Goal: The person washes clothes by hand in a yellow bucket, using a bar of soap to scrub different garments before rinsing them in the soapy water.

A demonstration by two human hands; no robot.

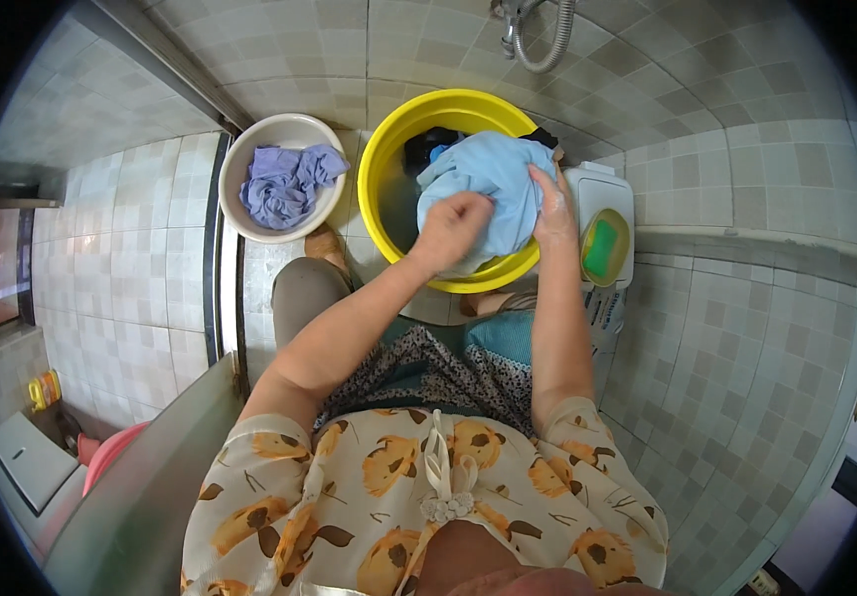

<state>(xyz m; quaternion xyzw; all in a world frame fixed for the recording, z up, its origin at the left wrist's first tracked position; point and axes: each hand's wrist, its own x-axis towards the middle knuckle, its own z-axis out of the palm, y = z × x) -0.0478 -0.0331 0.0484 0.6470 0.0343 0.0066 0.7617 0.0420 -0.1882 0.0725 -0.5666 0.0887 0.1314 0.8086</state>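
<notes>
A light blue cloth (484,167) is bunched over the right part of a yellow plastic tub (373,201). My left hand (456,227) lies against the cloth with its fingers curled; whether it pinches the fabric is hidden. My right hand (553,205) grips the cloth's right edge, thumb on top, with what looks like suds on the skin. Dark fabric (428,147) shows behind the cloth inside the tub. To the left, a white plastic basin (228,179) holds a crumpled purple garment (283,190).
Right of the tub, a green soap bar (601,247) sits in a dish on a white lidded container (603,182). A metal shower hose (564,37) hangs on the tiled wall above. A frosted glass panel (152,477) stands at lower left, near a door track.
</notes>
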